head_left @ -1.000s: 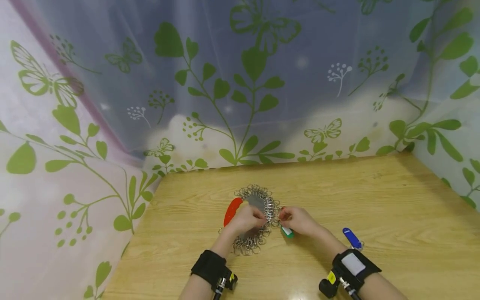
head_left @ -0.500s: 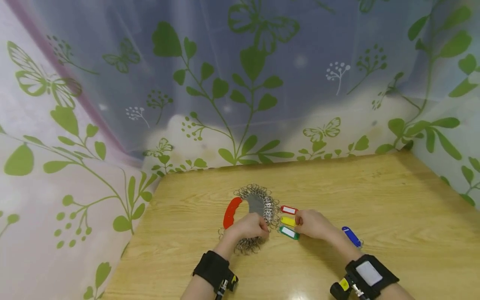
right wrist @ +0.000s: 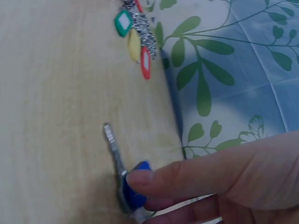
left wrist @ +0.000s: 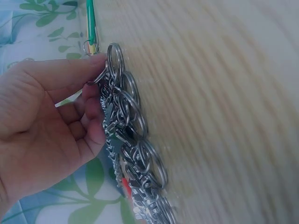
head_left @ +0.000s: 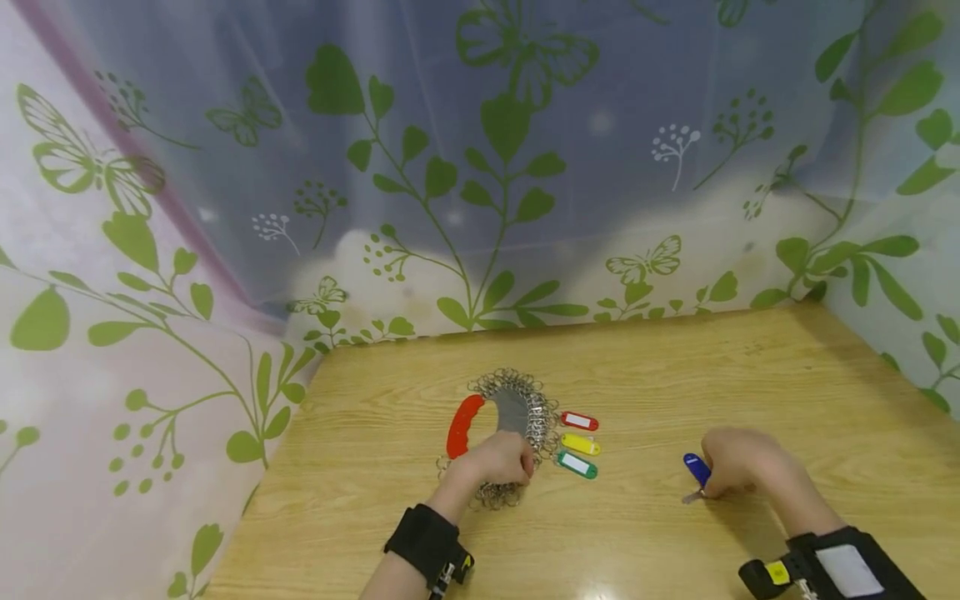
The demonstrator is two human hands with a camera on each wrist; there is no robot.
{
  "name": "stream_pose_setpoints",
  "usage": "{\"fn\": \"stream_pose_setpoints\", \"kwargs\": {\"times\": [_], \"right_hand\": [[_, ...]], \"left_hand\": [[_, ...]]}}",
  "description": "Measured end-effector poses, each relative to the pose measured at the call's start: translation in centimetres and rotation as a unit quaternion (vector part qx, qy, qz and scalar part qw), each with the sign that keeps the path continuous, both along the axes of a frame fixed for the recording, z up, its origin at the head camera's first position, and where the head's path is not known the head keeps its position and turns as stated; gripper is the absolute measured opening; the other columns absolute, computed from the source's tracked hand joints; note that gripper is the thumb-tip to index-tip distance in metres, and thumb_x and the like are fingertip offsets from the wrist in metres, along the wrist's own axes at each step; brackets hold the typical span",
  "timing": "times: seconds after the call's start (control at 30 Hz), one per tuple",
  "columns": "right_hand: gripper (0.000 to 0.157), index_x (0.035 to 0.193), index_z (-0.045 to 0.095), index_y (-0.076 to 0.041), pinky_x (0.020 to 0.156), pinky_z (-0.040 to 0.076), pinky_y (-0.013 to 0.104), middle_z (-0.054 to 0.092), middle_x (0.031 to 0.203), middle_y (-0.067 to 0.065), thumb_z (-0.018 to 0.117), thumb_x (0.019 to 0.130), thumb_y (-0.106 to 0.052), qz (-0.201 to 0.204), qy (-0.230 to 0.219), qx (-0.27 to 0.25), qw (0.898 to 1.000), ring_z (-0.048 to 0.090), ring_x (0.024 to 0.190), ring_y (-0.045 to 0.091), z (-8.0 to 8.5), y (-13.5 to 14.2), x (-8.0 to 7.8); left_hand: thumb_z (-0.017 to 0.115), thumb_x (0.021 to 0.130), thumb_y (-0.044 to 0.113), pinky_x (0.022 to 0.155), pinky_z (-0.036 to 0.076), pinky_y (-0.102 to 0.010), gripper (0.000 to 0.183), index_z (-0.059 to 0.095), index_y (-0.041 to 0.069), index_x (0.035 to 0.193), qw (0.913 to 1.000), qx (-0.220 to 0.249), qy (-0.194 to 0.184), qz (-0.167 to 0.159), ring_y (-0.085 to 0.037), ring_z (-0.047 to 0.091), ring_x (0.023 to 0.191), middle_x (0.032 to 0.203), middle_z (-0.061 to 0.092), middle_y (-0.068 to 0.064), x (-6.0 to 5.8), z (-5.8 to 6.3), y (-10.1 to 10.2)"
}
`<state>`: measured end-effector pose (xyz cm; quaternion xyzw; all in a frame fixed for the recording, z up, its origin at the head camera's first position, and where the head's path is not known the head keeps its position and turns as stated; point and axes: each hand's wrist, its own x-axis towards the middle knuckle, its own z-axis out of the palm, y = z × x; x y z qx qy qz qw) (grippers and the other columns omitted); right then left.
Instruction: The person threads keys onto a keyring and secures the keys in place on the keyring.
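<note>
A grey half-moon plate with a red grip lies on the table, fringed with many small metal rings and clips. My left hand is at its near right side. In the left wrist view, the thumb and fingers pinch a metal split ring on the fringe. Red, yellow and green key tags lie just right of the fringe. Farther right, my right hand pinches a blue key tag. A slim metal piece, apparently a key, extends beside that tag.
The wooden table backs onto a leaf-patterned curtain, which also lines the left and right sides. Each wrist wears a black band with a small camera and cable.
My right hand has left the red, yellow and green tags, moved right and taken hold of the blue tag. The left hand stays at the fringe, having shifted slightly toward me.
</note>
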<state>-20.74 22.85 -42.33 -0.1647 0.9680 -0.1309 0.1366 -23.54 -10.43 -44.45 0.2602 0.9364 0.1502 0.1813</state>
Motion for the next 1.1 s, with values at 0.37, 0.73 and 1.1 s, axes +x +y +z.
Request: {"fn": "stream_pose_setpoints", "kwargs": {"times": [0.37,0.73,1.1], "right_hand": [[0.015,0.070,0.059,-0.008,0.052,0.036,0.029,0.048,0.064,0.001,0.064,0.076,0.004,-0.001,-0.037,-0.070,0.997,0.045,0.056,0.015,-1.4,-0.6,-0.2],[0.009,0.078,0.058,-0.007,0.052,0.035,0.027,0.049,0.068,-0.003,0.061,0.086,-0.007,0.032,0.068,-0.180,0.981,0.042,0.060,0.012,-0.7,-1.3,-1.2],[0.013,0.076,0.060,-0.011,0.068,0.046,0.030,0.059,0.095,0.006,0.063,0.086,-0.005,0.018,0.169,-0.326,0.930,0.055,0.085,0.017,-1.0,-3.5,-1.2]], "left_hand": [[0.069,0.083,0.015,0.052,0.034,-0.020,0.021,0.062,0.014,0.064,0.9997,0.012,0.021,-0.003,-0.006,0.041,0.051,0.058,0.048,0.009,0.3,0.0,-0.6],[0.063,0.088,0.016,0.050,0.028,-0.022,0.021,0.071,0.008,0.071,0.9950,0.093,0.001,0.037,-0.008,0.032,0.048,0.054,0.044,0.007,0.1,0.4,-1.8],[0.064,0.088,0.017,0.048,0.035,-0.022,0.019,0.071,0.004,0.076,0.9813,0.170,-0.010,0.089,-0.010,0.045,0.047,0.057,0.057,-0.006,0.0,0.3,-2.1]]}}
